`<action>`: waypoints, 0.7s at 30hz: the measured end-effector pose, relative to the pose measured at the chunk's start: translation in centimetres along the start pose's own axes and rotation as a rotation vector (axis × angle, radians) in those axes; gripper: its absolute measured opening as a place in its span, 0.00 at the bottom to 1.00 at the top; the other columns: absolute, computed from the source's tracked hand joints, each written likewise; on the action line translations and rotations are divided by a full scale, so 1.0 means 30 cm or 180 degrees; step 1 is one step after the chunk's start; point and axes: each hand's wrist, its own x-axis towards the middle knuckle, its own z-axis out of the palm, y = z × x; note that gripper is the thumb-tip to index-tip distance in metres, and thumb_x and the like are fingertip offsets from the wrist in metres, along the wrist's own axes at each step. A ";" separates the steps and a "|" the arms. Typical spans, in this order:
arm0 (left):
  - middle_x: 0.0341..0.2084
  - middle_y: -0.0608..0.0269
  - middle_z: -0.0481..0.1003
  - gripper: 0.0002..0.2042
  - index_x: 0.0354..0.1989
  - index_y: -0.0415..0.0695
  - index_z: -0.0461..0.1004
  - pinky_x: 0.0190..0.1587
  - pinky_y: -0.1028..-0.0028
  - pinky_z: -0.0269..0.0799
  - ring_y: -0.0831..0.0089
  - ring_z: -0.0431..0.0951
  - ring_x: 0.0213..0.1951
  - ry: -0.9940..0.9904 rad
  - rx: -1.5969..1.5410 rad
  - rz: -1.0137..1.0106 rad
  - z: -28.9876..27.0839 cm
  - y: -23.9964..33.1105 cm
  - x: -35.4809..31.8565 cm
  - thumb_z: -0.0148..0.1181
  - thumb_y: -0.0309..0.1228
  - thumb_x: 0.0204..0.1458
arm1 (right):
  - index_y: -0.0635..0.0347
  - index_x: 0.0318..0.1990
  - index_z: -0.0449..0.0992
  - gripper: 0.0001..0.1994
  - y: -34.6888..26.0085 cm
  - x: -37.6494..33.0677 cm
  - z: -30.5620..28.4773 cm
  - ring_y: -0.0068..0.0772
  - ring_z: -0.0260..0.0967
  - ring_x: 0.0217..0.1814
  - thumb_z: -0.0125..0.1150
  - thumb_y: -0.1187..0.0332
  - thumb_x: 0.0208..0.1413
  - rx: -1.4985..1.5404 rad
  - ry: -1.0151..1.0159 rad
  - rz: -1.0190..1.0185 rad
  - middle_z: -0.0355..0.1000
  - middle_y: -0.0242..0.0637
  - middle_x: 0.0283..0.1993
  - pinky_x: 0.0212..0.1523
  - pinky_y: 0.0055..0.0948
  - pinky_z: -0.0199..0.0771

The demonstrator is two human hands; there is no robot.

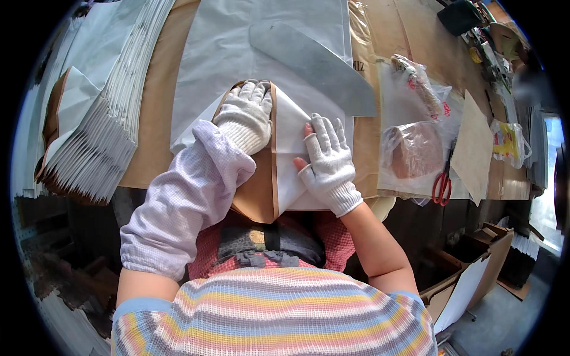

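A large paper bag, white outside and brown inside, lies in front of me with its near end [256, 193] spread apart. My left hand [244, 115], in a white knit glove and a checked sleeve cover, reaches into the brown opening with fingers stretched out flat. On the white folded flap [291, 127] to its right rests my right hand [328, 157], fingers extended; its glove leaves the thumb tip and one other fingertip bare. Neither hand grips anything. Beyond them a flat grey plate [312, 68] with one curved edge lies on the white sheet.
At the left stands a thick stack of folded white bags [101, 139]. Red-handled scissors [442, 188], clear plastic wrapping [412, 148], a beige card [472, 148] and a yellow packet [506, 142] lie at the right. Below the table edge is an open cardboard box [469, 270].
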 end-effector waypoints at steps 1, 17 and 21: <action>0.78 0.55 0.52 0.33 0.76 0.40 0.57 0.79 0.62 0.43 0.60 0.50 0.78 -0.0010 -0.0089 -0.0015 0.003 0.000 0.007 0.47 0.45 0.66 | 0.71 0.65 0.69 0.37 0.000 0.004 0.005 0.59 0.57 0.76 0.70 0.59 0.48 -0.0055 0.0056 -0.0014 0.62 0.58 0.72 0.79 0.57 0.46; 0.72 0.53 0.63 0.31 0.71 0.46 0.66 0.78 0.60 0.49 0.57 0.58 0.75 0.1129 -0.0609 0.1292 -0.032 -0.018 -0.065 0.61 0.43 0.60 | 0.71 0.60 0.74 0.34 -0.027 0.019 0.026 0.60 0.58 0.75 0.70 0.59 0.46 -0.0269 0.0063 0.0067 0.65 0.56 0.70 0.79 0.59 0.48; 0.79 0.60 0.49 0.33 0.77 0.51 0.57 0.80 0.61 0.38 0.59 0.47 0.79 0.0391 -0.0530 0.0950 0.007 0.022 0.015 0.54 0.46 0.65 | 0.70 0.57 0.75 0.31 -0.058 -0.015 0.030 0.60 0.57 0.76 0.70 0.59 0.47 -0.0281 -0.0066 -0.0096 0.66 0.56 0.70 0.79 0.58 0.47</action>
